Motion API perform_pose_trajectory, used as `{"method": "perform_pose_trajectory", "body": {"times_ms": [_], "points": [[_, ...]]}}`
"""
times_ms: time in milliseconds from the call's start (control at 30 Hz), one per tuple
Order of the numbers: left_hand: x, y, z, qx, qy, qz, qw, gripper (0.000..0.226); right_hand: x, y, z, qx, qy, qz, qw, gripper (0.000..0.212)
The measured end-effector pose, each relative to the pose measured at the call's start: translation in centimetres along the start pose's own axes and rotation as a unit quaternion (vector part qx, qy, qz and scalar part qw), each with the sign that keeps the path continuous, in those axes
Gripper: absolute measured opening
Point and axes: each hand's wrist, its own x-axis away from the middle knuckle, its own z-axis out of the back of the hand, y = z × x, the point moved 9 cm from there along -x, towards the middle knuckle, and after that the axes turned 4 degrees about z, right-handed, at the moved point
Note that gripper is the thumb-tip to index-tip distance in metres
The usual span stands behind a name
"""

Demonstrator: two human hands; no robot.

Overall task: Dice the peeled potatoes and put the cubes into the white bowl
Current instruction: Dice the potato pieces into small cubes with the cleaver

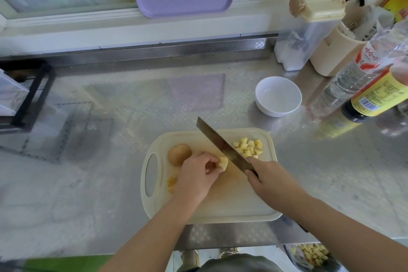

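Board [209, 205] near edge of counter, bowl [276, 111] behind it to the right with no cubes showing inside; right hand [269, 180] clamped on the knife [223, 146], whole potato [179, 154] beside the left knuckles, cubes [248, 148] piled just right of the blade, left hand [196, 176] pinching a small piece [223, 163] just left of it. I'd tuck the fingertips back, cut straight down at even spacing, then carry the pile to the bowl on the blade. Hard to read: a container [309, 254] cut off at the bottom edge seems to hold more cubes, the handle is buried in the grip, can't tell if the edge touches the board, and a yellowish scrap [172, 182] by the left wrist is too blurry to name.
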Motion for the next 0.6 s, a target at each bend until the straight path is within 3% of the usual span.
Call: {"method": "perform_pose_trajectory", "body": {"times_ms": [600], "points": [[0.4,0.2,0.1,0.015,0.033,-0.015,0.999,0.019,-0.8,-0.9,-1.2,-0.008,-0.004,-0.002,1.0,0.018]]}}
